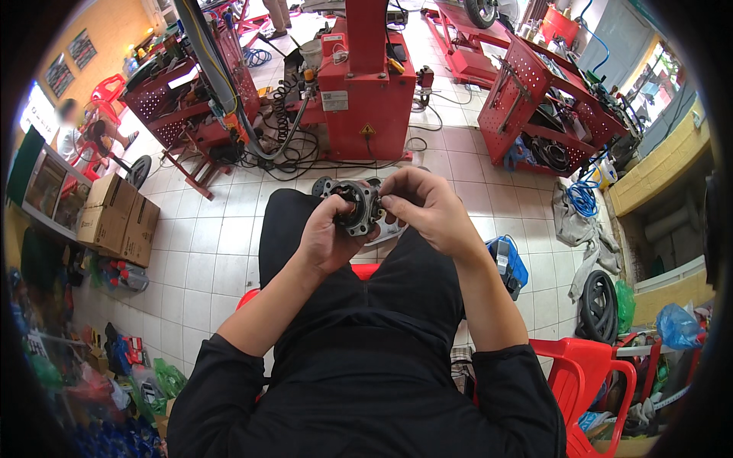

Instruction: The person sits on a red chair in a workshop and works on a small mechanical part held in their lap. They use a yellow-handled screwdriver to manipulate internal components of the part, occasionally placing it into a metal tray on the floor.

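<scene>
Over black fabric trousers (pixel 416 278), left hand (pixel 324 235) wrapped round a hollow, lobed metal housing (pixel 362 214), right hand (pixel 431 208) pinched narrow at its rim

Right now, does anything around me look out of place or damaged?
Black cables lie tangled on the floor beside the red machine; this looks untidy. The metal part in the left hand shows no clear damage.

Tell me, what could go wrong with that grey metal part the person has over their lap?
The left hand holds the grey metal part with a round opening above the white tiled floor; if the grip loosened, it might drop there.

That hand's thumb lies at the opening, so a metal edge could scrape it.

The right hand works at the side; any small piece hidden there might slip away.
</scene>
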A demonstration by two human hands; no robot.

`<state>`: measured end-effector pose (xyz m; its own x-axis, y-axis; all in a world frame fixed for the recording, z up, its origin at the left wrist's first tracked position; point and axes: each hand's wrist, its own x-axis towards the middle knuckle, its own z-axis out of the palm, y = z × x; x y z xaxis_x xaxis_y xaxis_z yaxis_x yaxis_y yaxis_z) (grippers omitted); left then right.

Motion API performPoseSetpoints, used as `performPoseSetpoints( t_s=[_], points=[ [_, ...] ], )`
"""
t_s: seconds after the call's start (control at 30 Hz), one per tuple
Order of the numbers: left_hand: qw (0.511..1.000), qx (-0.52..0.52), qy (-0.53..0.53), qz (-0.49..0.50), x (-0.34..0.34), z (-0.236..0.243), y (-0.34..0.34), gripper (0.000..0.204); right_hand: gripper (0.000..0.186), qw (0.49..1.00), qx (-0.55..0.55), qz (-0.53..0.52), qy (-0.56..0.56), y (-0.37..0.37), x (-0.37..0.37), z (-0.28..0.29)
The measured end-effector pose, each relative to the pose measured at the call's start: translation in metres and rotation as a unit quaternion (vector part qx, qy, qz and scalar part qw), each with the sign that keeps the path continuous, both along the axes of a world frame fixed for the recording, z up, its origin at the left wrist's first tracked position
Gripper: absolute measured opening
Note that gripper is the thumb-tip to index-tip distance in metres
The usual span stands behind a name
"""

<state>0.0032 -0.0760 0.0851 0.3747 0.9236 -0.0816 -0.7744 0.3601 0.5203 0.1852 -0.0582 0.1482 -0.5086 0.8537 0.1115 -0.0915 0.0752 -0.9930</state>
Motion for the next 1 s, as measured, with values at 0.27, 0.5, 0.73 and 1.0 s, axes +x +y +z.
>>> performPoseSetpoints(
  t_s=[0.27, 0.5, 0.73, 1.0],
  points=[
    [0.998, -0.033, 0.041, 0.028, 0.004, 0.003, -0.001, 0.033, 0.018, 0.996, -0.083, 0.012, 0.017, 0.003, 0.001, -0.006],
    [0.991, -0.081, -0.109, -0.016, 0.007, -0.012, 0.003, 0.032, 0.016, 0.998, -0.057, -0.021, 0.024, 0.003, -0.008, -0.012],
    [0.969, 0.001, -0.248, -0.009, 0.013, -0.013, -0.001, 0.036, 0.013, 0.994, -0.010, -0.094, 0.053, 0.002, -0.016, -0.021],
    [0.950, -0.008, -0.311, -0.022, 0.009, 0.005, -0.003, 0.055, 0.021, 0.828, 0.478, -0.216, -0.196, -0.006, -0.024, -0.020]
  ],
)
